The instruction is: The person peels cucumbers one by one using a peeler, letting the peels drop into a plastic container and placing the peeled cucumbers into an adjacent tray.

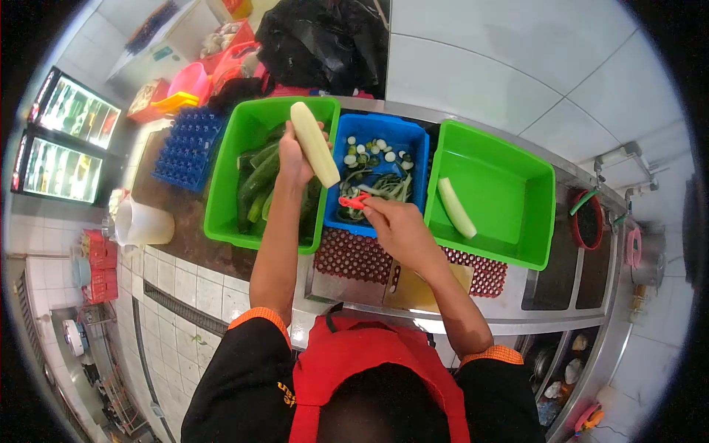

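The left hand (297,159) is closing its fingers round a long, pale, peeled vegetable (314,144), which is slanting above the neighbouring rims of two tubs. The right hand (399,230) is pinching a red peeler (354,201) just beside the vegetable's lower end, over the blue tub (421,148). Inside that tub, stringy peelings (390,184) are lying in a heap, with round cut ends (374,148) scattering beyond them. On the person's left, a green tub (220,203) is holding dark green vegetables (257,184), partly hidden by the left arm. On the right, a second green tub (509,207) is holding one pale peeled piece (456,208) near its left wall. A dark red perforated mat (347,255) is showing on the desk (236,264) nearer the person, with a yellowish board (413,289) lying partly under the right forearm. Farther left, a blue moulded tray (188,148) is standing beside the green tub, and a whitish jug (151,223) is standing nearer the desk's left end.
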A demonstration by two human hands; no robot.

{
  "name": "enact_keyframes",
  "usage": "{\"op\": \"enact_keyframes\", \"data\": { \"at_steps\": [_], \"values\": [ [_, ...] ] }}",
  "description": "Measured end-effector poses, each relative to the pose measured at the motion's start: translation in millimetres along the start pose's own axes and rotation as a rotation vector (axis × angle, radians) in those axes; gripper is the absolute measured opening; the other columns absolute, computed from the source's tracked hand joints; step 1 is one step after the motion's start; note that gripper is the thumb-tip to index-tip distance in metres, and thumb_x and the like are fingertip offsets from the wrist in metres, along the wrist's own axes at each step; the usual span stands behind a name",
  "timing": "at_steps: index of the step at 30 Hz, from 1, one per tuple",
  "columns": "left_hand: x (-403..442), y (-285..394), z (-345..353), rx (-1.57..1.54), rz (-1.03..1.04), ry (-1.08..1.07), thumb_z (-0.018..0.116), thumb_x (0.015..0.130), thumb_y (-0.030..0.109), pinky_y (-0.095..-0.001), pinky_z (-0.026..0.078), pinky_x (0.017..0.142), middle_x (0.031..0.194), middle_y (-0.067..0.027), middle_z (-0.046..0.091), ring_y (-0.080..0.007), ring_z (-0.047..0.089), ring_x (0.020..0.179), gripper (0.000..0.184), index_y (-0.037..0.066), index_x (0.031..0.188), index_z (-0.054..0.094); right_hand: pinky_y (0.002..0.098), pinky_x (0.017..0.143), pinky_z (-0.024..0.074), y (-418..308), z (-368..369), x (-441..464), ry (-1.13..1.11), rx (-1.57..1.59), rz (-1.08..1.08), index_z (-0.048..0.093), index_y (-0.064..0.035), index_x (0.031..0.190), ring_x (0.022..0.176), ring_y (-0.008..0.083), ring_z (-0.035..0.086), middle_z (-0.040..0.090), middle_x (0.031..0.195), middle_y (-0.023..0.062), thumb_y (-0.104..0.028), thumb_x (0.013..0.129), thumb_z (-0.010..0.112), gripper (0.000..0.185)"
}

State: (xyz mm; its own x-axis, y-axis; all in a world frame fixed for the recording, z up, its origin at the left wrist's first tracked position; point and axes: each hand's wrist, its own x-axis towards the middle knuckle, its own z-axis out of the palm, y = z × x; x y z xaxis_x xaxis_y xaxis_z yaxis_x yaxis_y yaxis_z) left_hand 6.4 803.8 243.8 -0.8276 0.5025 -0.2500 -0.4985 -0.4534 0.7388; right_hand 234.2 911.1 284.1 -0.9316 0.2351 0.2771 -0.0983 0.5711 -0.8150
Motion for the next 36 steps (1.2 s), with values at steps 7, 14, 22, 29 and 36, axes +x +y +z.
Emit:
{"op": "enact_keyframes", "data": {
  "at_steps": [7, 14, 22, 29, 36],
  "values": [
    [2.7, 2.7, -11.9, -0.160, -0.035, -0.181, 0.023, 0.101, 0.045, -0.0359, 0.049, 0.064, 0.090, -0.0092, 0.056, -0.0220, 0.052, 0.073, 0.052, 0.003, 0.114, 0.051, 0.0324, 0.037, 0.0406, 33.0, -10.6, 0.5, -0.137, 0.360, 0.687, 0.048, -0.0036, 0.107, 0.041, 0.0173, 0.053, 0.054, 0.059, 0.0104, -0.025, 0.100, 0.041, 0.023],
    [-18.9, 4.5, -7.3, -0.178, -0.082, -0.181, 0.027, 0.097, 0.054, -0.0358, 0.047, 0.061, 0.088, -0.0089, 0.052, -0.0226, 0.052, 0.070, 0.057, 0.004, 0.110, 0.051, 0.0265, 0.030, 0.0373, 73.6, -19.8, -3.2, -0.206, 1.014, 0.782, 0.045, -0.0096, 0.100, 0.033, 0.0139, 0.046, 0.053, 0.055, 0.0073, -0.036, 0.100, 0.040, 0.027],
    [-39.0, -31.1, 9.7, -0.034, -0.179, -0.103, 0.038, 0.096, 0.039, -0.0414, 0.051, 0.072, 0.091, -0.0092, 0.058, -0.0265, 0.059, 0.081, 0.038, 0.006, 0.109, 0.051, 0.0235, 0.033, 0.0302, 70.2, -15.4, -12.1, -0.075, 0.871, 0.807, 0.048, -0.0075, 0.099, 0.036, 0.0092, 0.039, 0.050, 0.062, 0.0013, -0.038, 0.090, 0.060, 0.034],
    [-85.7, -139.3, 112.6, -0.361, -0.455, -0.437, 0.036, 0.096, 0.032, -0.0431, 0.046, 0.090, 0.105, -0.0114, 0.058, -0.0247, 0.058, 0.099, 0.039, 0.005, 0.120, 0.050, 0.0312, 0.081, 0.0508, 90.5, -45.4, -48.0, 0.298, 0.197, 0.497, 0.047, 0.0003, 0.124, 0.098, 0.0186, 0.060, 0.060, 0.113, 0.0125, -0.016, 0.072, 0.079, 0.063],
    [-59.1, -84.9, 70.5, 1.094, 0.710, -0.240, 0.070, 0.079, 0.030, -0.0348, 0.039, 0.092, 0.107, -0.0117, 0.052, -0.0263, 0.050, 0.103, 0.039, 0.007, 0.109, 0.060, 0.0367, 0.077, 0.0502, 134.4, -154.0, -67.1, 0.203, -0.488, 0.643, 0.053, -0.0021, 0.116, 0.086, 0.0238, 0.065, 0.066, 0.098, 0.0140, -0.022, 0.073, 0.078, 0.053]
  ]
}}
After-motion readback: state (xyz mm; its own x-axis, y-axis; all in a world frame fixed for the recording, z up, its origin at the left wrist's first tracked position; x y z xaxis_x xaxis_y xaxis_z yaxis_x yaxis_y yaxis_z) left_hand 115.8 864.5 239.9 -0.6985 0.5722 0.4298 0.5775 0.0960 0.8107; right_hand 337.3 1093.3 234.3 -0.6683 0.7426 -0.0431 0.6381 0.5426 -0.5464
